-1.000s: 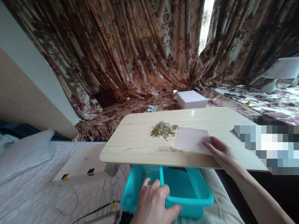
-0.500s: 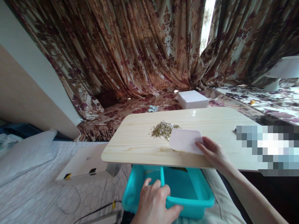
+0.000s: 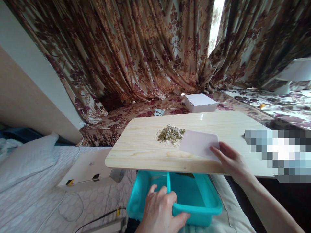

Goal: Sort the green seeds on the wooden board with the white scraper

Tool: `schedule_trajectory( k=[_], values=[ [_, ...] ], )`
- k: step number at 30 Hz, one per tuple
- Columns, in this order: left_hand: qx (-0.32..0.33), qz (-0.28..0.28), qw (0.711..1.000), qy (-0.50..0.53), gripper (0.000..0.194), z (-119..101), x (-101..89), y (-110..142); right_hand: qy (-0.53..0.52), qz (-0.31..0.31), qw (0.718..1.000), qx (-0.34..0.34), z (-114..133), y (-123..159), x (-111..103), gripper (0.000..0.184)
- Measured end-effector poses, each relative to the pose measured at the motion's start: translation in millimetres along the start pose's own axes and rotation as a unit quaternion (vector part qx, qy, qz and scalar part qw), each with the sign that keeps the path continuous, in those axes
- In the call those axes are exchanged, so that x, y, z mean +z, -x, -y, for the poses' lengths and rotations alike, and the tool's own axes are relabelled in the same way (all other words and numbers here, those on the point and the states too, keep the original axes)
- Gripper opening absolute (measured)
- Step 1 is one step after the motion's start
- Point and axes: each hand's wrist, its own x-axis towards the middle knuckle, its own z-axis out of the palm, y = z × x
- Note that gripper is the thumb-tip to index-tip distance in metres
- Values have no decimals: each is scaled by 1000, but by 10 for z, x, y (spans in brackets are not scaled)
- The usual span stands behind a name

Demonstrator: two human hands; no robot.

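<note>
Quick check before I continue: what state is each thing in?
Pile: loosely heaped on tabletop
White card: held, edge at pile
Right hand: grip closed on card
Teal bin: open, divided
Left hand: over bin's front rim
White box: shut
Curtains: drawn, narrow gap

This looked like a home, most likely a bedroom. Well beyond the fingers of the right hand [image 3: 232,159] hung full floral curtains [image 3: 145,48], with a bright gap [image 3: 215,27] between two of them. At their foot, also past those fingers, ran a broad ledge [image 3: 142,111] draped in similar flowered cloth. Farther back and to the right of the same fingers stood a pale shaded lamp [image 3: 297,70]. Well to the left of the fingers of the left hand [image 3: 159,208] spread a quilted bedcover [image 3: 26,191], with a pillow [image 3: 45,153] lying on it.
</note>
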Motion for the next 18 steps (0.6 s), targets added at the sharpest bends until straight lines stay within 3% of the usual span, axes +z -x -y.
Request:
schedule_trajectory(
  k=[5,14,16,18],
  values=[
    [1,3,1000,4,20,38,38,-8,20,-36,999,6,-10,-97,-70,22],
    [1,15,1000,-5,20,26,20,-8,9,73,997,17,-6,155,-104,34],
    [0,13,1000,-4,20,18,18,-6,5,76,997,20,59,166,-112,33],
    [-3,9,1000,-5,19,10,15,-3,5,41,999,18,101,113,-118,29]
  ],
)
